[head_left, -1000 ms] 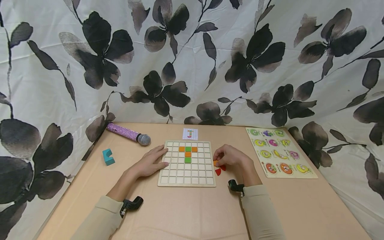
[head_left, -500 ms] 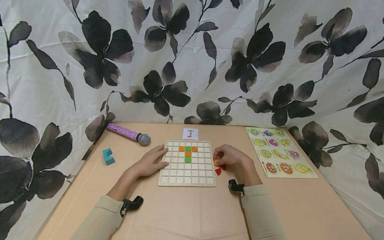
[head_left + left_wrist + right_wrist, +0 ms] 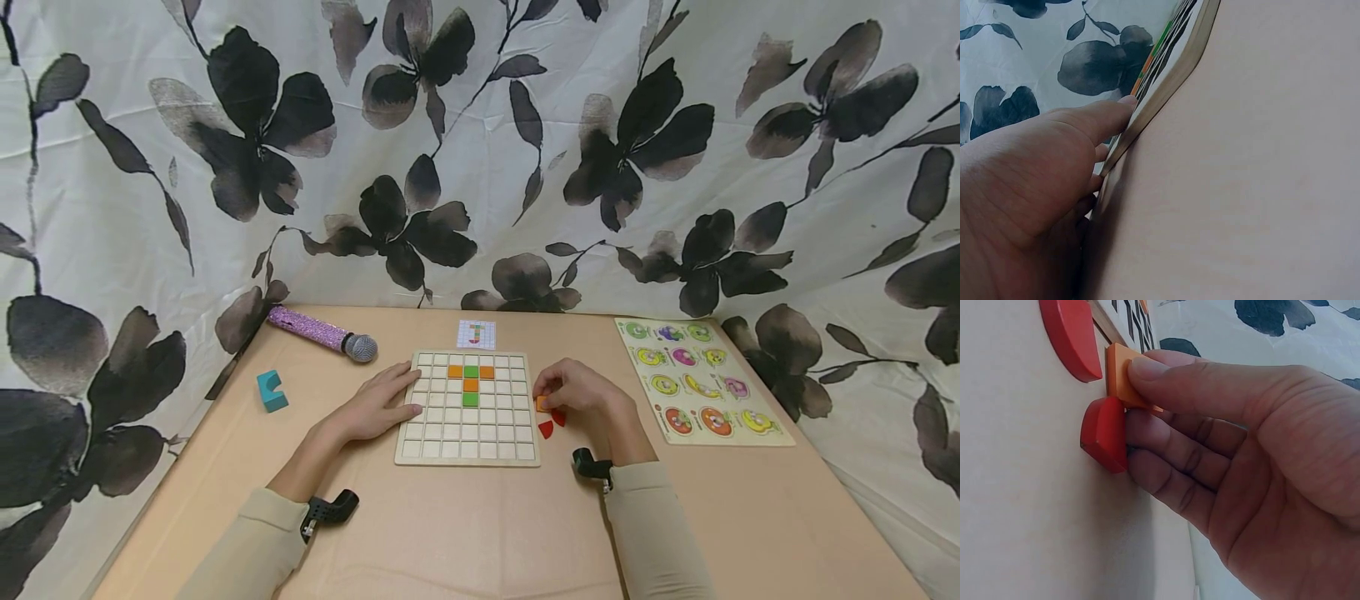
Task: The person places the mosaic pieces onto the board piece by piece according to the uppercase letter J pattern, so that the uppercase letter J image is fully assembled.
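My left hand (image 3: pixel 375 407) rests at the left edge of a pale wooden grid board (image 3: pixel 467 440), fingers fairly straight and fingertips touching its rim. Several orange and green square tiles sit in the board's upper middle cells, in a T-like pattern. Right of the board, my right hand (image 3: pixel 583 392) pinches an orange square tile (image 3: pixel 1119 378); the thumb lies on its face in the right wrist view. One red quarter-round piece (image 3: pixel 1104 434) is against the fingers below that tile. Another red piece (image 3: pixel 1071 344) lies a little apart on the table.
A small pattern card (image 3: pixel 476 335) lies behind the board. To the left are a glittery purple microphone (image 3: pixel 311 329) and a teal arch-shaped block (image 3: pixel 271 392). A fruit picture board (image 3: pixel 697 379) lies at the right. A floral cloth (image 3: pixel 517 167) hangs behind the table.
The right hand has shifted very slightly, and a bit more of the orange tile shows beside its fingers. The left hand and the board stay put.
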The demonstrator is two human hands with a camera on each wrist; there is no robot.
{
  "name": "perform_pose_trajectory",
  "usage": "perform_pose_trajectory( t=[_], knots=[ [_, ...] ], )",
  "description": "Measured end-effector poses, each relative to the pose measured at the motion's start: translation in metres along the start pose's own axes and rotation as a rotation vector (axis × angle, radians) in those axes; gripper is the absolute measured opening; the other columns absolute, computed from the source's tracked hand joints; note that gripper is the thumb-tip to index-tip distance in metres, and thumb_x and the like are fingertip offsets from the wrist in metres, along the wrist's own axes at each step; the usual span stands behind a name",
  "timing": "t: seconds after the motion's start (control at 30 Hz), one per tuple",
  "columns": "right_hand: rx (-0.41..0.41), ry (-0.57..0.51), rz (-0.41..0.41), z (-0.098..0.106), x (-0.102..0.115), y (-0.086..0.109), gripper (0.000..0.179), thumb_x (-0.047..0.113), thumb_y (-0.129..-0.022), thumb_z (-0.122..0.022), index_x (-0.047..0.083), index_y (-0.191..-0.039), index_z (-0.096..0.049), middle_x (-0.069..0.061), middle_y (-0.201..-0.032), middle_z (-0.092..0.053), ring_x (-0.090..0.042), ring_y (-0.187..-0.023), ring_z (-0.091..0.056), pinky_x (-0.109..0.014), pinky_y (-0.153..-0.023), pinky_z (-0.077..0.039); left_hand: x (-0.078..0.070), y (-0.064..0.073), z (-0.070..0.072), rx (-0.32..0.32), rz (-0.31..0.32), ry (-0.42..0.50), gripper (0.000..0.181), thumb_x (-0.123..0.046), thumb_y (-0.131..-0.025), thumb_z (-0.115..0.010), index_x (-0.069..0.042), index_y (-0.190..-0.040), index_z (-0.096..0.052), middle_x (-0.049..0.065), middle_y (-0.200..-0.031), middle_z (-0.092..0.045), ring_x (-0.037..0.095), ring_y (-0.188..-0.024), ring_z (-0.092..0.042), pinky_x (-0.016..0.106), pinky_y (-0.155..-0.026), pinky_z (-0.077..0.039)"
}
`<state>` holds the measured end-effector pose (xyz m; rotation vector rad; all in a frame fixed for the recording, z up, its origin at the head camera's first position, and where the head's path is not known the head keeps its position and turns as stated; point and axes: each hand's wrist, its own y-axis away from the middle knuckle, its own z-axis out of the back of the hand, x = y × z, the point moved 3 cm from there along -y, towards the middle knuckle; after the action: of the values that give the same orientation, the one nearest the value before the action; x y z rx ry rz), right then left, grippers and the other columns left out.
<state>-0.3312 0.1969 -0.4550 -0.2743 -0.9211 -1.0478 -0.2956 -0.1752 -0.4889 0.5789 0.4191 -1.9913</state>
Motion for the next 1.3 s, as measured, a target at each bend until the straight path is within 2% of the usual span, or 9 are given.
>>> perform_pose_trajectory(
  t=[0.2, 0.4, 0.6, 0.83, 1.1, 1.3],
  knots=[
    [-0.006, -0.033, 0.018, 0.002, -0.001, 0.000, 0.007, 0.000, -0.095, -0.071, 0.001, -0.100, -0.076, -0.012, -0.086, -0.069, -0.023, -0.069, -0.059, -0.028, -0.061, -0.050, 0.000, 0.000, 0.000, 0.002, 0.003, 0.010, 0.073, -0.042, -0.102, -0.065, -0.007, -0.161, -0.039, 0.020, -0.172, -0.023, 0.045, -0.159, -0.018, 0.066, -0.127, -0.015],
    [-0.044, -0.028, 0.041, 0.004, 0.000, -0.001, 0.009, -0.001, -0.096, -0.069, 0.002, -0.101, -0.077, -0.010, -0.087, -0.071, -0.022, -0.073, -0.061, -0.028, -0.063, -0.052, 0.000, 0.000, 0.000, 0.009, 0.007, 0.013, 0.074, -0.043, -0.102, -0.065, -0.007, -0.161, -0.039, 0.021, -0.172, -0.023, 0.045, -0.159, -0.018, 0.066, -0.127, -0.015],
    [-0.095, -0.052, 0.048, 0.005, 0.000, -0.002, 0.012, 0.001, -0.096, -0.070, 0.003, -0.105, -0.077, -0.008, -0.095, -0.074, -0.023, -0.080, -0.066, -0.030, -0.073, -0.059, 0.000, 0.001, -0.001, 0.008, 0.006, 0.011, 0.073, -0.042, -0.102, -0.065, -0.007, -0.161, -0.039, 0.022, -0.171, -0.023, 0.046, -0.159, -0.018, 0.067, -0.127, -0.015],
    [-0.144, -0.024, 0.089, 0.005, 0.006, -0.003, 0.016, 0.003, -0.094, -0.073, 0.008, -0.108, -0.079, -0.006, -0.100, -0.074, -0.024, -0.093, -0.061, -0.031, -0.082, -0.053, -0.002, 0.002, 0.000, -0.005, 0.005, 0.014, 0.072, -0.041, -0.102, -0.065, -0.006, -0.160, -0.040, 0.022, -0.171, -0.024, 0.046, -0.158, -0.019, 0.067, -0.127, -0.015],
    [-0.140, -0.029, 0.094, 0.002, 0.012, -0.003, 0.023, 0.001, -0.092, -0.075, 0.011, -0.113, -0.078, -0.007, -0.099, -0.071, -0.025, -0.091, -0.061, -0.029, -0.079, -0.054, -0.002, 0.001, 0.000, -0.004, 0.005, 0.009, 0.072, -0.041, -0.102, -0.064, -0.006, -0.160, -0.039, 0.022, -0.171, -0.024, 0.046, -0.158, -0.018, 0.067, -0.126, -0.015],
    [-0.161, -0.012, 0.099, -0.001, 0.017, -0.004, 0.020, 0.007, -0.093, -0.077, 0.014, -0.111, -0.079, -0.003, -0.102, -0.074, -0.025, -0.092, -0.063, -0.031, -0.083, -0.056, -0.001, 0.000, 0.000, 0.002, 0.004, 0.012, 0.072, -0.040, -0.103, -0.064, -0.006, -0.161, -0.039, 0.022, -0.172, -0.023, 0.046, -0.159, -0.018, 0.066, -0.127, -0.015]
  ],
)
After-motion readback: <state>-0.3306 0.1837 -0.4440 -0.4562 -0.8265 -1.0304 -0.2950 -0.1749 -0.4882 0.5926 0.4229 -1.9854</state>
